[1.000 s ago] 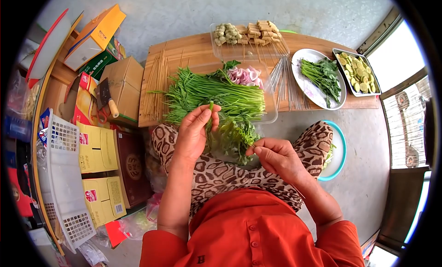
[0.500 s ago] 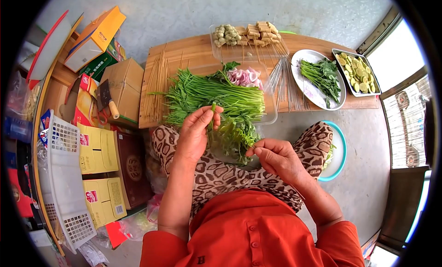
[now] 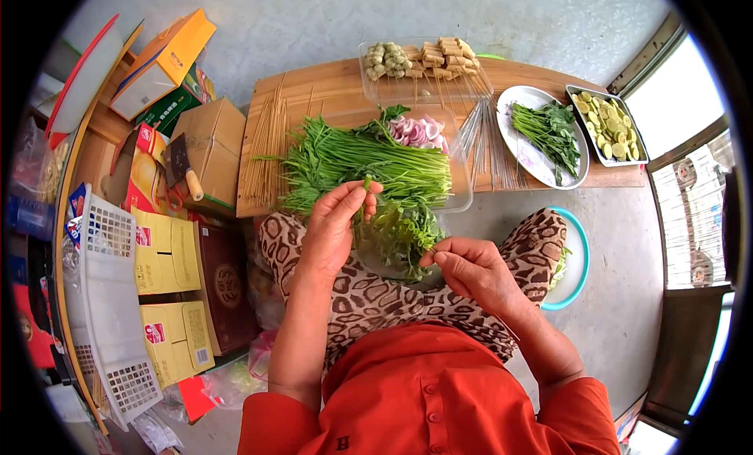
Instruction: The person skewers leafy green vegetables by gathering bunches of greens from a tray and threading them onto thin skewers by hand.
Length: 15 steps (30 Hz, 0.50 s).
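My left hand pinches a short green stem between thumb and fingertips, over the near edge of the greens. My right hand has its fingers closed on a thin skewer, whose lower end shows near my wrist. Leafy greens hang between the hands, bunched beside my right fingertips. Beyond them, long green stalks and sliced pink onion lie in a clear tray on the wooden table.
Bamboo skewers lie at the table's left, metal ones right of the tray. Behind stands a tray of skewered rolls. An oval plate and a metal tray are right. A cleaver and boxes stand left.
Both hands have hardly moved. The leafy greens between them have shifted slightly.
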{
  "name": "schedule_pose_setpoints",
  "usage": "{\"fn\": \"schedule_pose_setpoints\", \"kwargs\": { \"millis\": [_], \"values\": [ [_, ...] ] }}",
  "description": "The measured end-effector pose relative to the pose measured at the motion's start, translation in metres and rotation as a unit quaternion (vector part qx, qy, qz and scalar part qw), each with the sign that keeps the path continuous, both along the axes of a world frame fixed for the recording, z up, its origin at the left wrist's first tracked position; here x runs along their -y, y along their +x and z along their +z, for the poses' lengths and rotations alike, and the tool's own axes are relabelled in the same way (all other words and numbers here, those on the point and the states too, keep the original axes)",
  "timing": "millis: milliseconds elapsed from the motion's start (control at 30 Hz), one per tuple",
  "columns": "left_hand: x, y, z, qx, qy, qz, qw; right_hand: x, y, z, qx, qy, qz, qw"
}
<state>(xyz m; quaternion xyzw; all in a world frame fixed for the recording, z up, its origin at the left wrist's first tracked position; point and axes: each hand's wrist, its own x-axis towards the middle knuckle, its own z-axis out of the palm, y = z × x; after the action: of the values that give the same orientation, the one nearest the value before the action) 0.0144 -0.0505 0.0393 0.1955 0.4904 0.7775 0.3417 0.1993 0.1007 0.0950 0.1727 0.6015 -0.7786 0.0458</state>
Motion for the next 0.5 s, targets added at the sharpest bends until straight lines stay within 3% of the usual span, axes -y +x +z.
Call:
{"fn": "schedule_pose_setpoints", "kwargs": {
  "millis": [500],
  "values": [
    [0.0019, -0.0018, 0.0008, -0.022, -0.015, 0.010, 1.000, -0.0008, 0.0014, -0.0016, 0.003, -0.002, -0.005, 1.000]
  ]
}}
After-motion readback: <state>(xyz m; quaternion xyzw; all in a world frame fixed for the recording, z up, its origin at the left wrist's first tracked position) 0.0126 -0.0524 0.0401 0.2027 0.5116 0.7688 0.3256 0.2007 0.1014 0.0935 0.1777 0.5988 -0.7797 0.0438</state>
